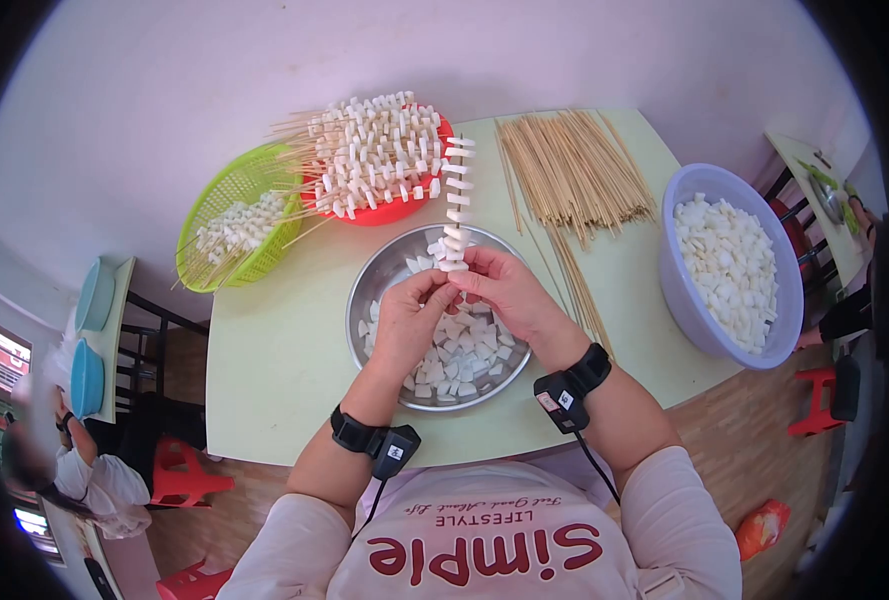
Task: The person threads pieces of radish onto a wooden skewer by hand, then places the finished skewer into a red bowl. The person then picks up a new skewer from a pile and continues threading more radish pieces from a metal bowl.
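Observation:
Over a round metal bowl (353,320) of white cut pieces (464,350), both of my hands meet at the lower end of an upright skewer (458,185) threaded with several white pieces. My left hand (412,318) is closed at the skewer's base, thumb and fingers pinched together. Beside it, my right hand (509,290) is closed around the lowest pieces on the skewer. The fingertips of the two hands touch or nearly touch. Loose pieces lie in the bowl below them.
Filled skewers (374,150) rest across a red basin (394,212); more lie in a green basket (286,232). Bare sticks (574,170) are piled behind the bowl. A purple tub (672,265) of white pieces stands right. Another person (89,460) sits far left; a person's hand shows far right.

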Motion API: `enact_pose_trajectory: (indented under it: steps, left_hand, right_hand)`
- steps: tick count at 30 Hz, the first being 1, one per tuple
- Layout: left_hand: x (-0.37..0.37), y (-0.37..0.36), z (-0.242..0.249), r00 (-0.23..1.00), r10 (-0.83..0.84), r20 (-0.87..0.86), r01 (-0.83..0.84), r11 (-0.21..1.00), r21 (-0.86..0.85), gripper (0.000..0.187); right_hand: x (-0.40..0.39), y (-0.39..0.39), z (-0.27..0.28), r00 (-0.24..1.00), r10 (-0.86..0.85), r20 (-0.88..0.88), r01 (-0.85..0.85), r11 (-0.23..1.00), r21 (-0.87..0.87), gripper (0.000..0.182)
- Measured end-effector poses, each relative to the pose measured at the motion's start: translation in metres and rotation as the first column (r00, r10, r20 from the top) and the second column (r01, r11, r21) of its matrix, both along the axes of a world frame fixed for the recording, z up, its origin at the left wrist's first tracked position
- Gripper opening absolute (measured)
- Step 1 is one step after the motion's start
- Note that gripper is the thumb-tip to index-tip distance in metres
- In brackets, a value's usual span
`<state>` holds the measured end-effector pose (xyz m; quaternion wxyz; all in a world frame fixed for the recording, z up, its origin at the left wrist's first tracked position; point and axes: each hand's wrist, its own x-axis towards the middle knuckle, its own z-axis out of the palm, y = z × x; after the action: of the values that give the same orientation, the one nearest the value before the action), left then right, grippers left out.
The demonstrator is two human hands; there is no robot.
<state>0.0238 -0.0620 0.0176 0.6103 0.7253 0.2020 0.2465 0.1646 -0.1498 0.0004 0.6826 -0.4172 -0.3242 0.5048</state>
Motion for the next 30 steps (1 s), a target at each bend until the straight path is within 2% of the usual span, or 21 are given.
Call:
enact_pose_trajectory:
  steps: [5,7,9,13,15,17,18,19,23,25,30]
  left_hand:
    - [0.0,0.0,0.003,0.998,0.04,0.052,-0.037,0.998,-0.051,0.013]
    - [-0.003,0.003,0.012,0.996,0.056,0.064,-0.053,0.997,-0.05,0.013]
    - [-0.009,0.008,0.022,0.995,0.073,0.075,-0.07,0.996,-0.047,0.014]
    - [-0.021,0.048,0.05,0.965,0.254,0.06,-0.261,0.94,0.219,0.014]
    - [-0.027,0.082,0.075,0.937,0.344,0.06,-0.32,0.777,0.543,0.015]
    - [-0.028,0.107,0.106,0.889,0.449,0.092,-0.367,0.578,0.729,0.016]
    - [-0.027,0.126,0.114,0.887,0.453,0.094,-0.351,0.526,0.775,0.017]
    - [-0.025,0.145,0.12,0.885,0.455,0.096,-0.332,0.472,0.817,0.017]
    - [-0.011,0.195,0.147,0.854,0.52,-0.007,-0.249,0.42,0.873,0.017]
    - [-0.003,0.209,0.156,0.83,0.555,-0.046,-0.168,0.327,0.93,0.017]
    - [0.023,0.226,0.157,0.839,0.544,-0.014,-0.111,0.197,0.974,0.017]
  right_hand:
    - [-0.004,0.001,0.006,0.997,0.029,0.067,-0.032,0.999,0.036,0.035]
    - [-0.005,0.001,0.007,0.981,-0.076,0.179,0.083,0.996,-0.03,0.042]
    - [-0.004,0.0,0.007,0.977,-0.059,0.203,0.067,0.997,-0.032,0.043]
    - [-0.003,-0.001,0.01,0.974,-0.04,0.222,0.055,0.997,-0.06,0.043]
    - [-0.003,-0.002,0.009,0.977,-0.035,0.212,0.048,0.997,-0.056,0.041]
    - [-0.003,-0.001,0.008,0.979,-0.036,0.199,0.047,0.998,-0.052,0.039]
    - [-0.003,-0.001,0.008,0.979,-0.033,0.199,0.044,0.998,-0.052,0.038]
    - [-0.002,-0.001,0.007,0.98,-0.032,0.199,0.043,0.998,-0.053,0.037]
    - [-0.001,0.0,0.004,0.975,-0.021,0.221,0.032,0.998,-0.046,0.037]
    - [-0.002,0.0,0.005,0.974,-0.005,0.228,0.021,0.998,-0.067,0.037]
    - [-0.003,-0.002,0.009,0.978,-0.001,0.209,0.015,0.998,-0.067,0.037]
